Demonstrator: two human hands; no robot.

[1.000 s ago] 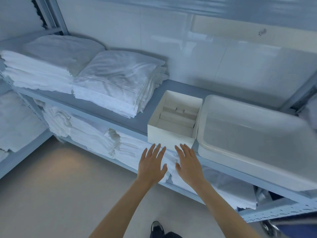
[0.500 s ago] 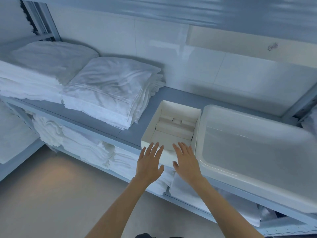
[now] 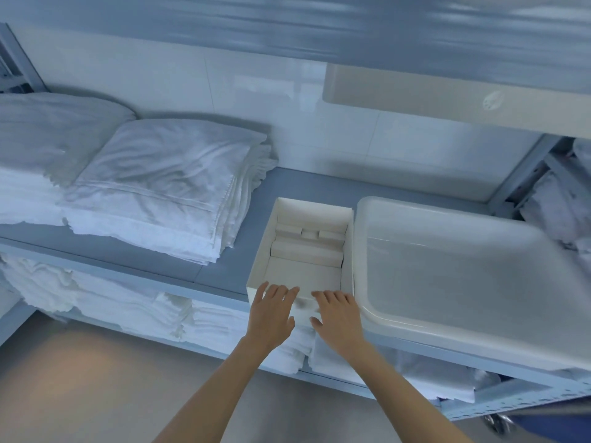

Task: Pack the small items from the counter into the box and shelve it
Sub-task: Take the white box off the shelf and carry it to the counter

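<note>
An open white cardboard box stands on the blue-grey shelf, its front wall at the shelf's front edge. Inside lie several small white packets in rows. My left hand rests flat against the box's front wall with straight fingers. My right hand lies beside it, fingers straight, also against the front wall. Neither hand curls round anything.
A large white plastic tub sits directly right of the box, touching it. Folded white linen stacks lie on the shelf to the left. More folded linen fills the shelf below. Another shelf hangs overhead.
Both hands have moved forward from below the shelf edge up to the box's front wall. The view has come closer to the shelf.
</note>
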